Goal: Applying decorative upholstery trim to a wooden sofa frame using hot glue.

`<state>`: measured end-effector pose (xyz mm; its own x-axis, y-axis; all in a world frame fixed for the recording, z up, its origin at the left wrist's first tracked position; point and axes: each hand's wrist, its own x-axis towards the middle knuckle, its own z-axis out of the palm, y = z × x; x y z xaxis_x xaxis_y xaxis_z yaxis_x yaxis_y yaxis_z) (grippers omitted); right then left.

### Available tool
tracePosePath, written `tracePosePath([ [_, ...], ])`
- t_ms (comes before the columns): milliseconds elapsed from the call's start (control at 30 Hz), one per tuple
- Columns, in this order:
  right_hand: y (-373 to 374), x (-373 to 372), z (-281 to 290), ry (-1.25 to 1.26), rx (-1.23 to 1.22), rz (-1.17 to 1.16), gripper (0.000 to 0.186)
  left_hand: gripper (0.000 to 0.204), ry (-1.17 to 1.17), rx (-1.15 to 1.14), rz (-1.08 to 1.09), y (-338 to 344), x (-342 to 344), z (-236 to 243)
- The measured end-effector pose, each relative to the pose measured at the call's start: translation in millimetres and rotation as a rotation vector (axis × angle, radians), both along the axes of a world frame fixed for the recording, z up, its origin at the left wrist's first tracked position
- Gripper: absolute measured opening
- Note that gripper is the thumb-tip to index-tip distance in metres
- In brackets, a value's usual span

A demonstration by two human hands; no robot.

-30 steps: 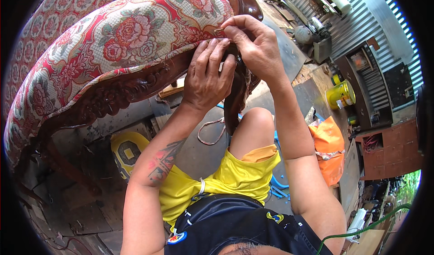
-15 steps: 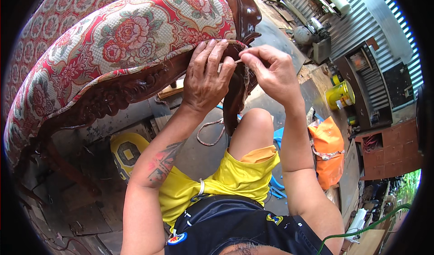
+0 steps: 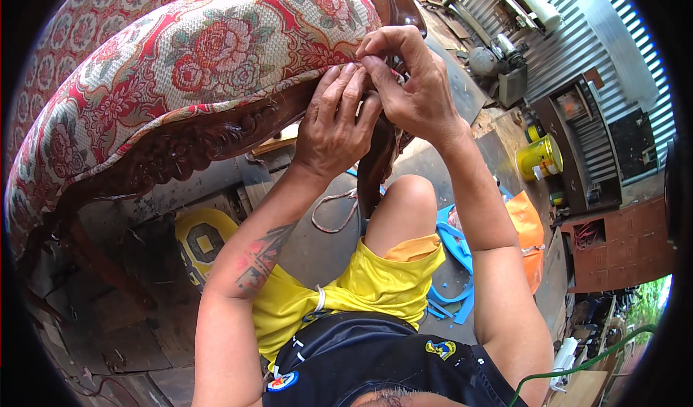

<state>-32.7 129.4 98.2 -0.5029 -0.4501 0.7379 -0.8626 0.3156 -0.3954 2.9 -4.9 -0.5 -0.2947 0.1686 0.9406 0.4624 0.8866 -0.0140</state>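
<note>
A carved dark wooden chair (image 3: 216, 129) carries a padded seat (image 3: 216, 53) in rose-patterned red and cream fabric. Along the seat's lower front runs a fabric trim (image 3: 238, 102), which meets the wood. My left hand (image 3: 336, 122) is closed at this trim near the right front corner, fingertips pressed on the fabric edge and thumb tucked alongside. Just to its right, my right hand (image 3: 411, 82) pinches thumb and forefinger together at the fabric edge. What lies between those fingertips is too small and covered to make out. The corner behind both hands is partly hidden.
Under the chair lie a looped cord (image 3: 336, 223) and a yellow piece with dark markings (image 3: 203, 241). Blue strips (image 3: 458, 263) and an orange bag (image 3: 527, 226) are right of my knee. Farther right stand a yellow can (image 3: 540, 154) and a brown cabinet (image 3: 613, 244).
My right hand has moved up and left, from beside the chair's corner onto the fabric edge. My left hand stays nearly in place. More of the blue strips shows.
</note>
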Motion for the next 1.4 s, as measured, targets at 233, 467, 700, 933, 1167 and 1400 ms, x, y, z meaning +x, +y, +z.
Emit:
tracePosePath([
  [233, 20.9, 16.8, 25.4, 0.002, 0.102, -0.191, 0.015, 0.014, -0.029, 0.043, -0.115, -2.2, 5.0, 3.9],
  [467, 61.3, 44.7, -10.5, -0.427, 0.037, -0.098, 0.016, 0.011, -0.027, 0.049, -0.168, -4.0, 7.4, 4.2],
  [700, 39.9, 64.9, -34.6, -0.53, -0.233, -0.122, 0.014, 0.016, -0.028, 0.006, -0.171, -8.6, 4.8, -0.2],
  [933, 23.8, 69.5, -47.9, -0.547, -0.408, -0.227, 0.009, 0.018, -0.043, 0.023, -0.204, -10.3, 8.3, 2.9],
  [1167, 22.1, 67.0, -56.4, -0.694, -0.639, -0.055, 0.013, 0.015, -0.068, 0.07, -0.288, -5.8, 11.8, 6.5],
  [1400, 39.1, 54.9, -42.9, -0.762, -1.134, 0.171, 0.015, 0.016, -0.045, 0.023, -0.311, -14.0, 23.1, 2.5],
])
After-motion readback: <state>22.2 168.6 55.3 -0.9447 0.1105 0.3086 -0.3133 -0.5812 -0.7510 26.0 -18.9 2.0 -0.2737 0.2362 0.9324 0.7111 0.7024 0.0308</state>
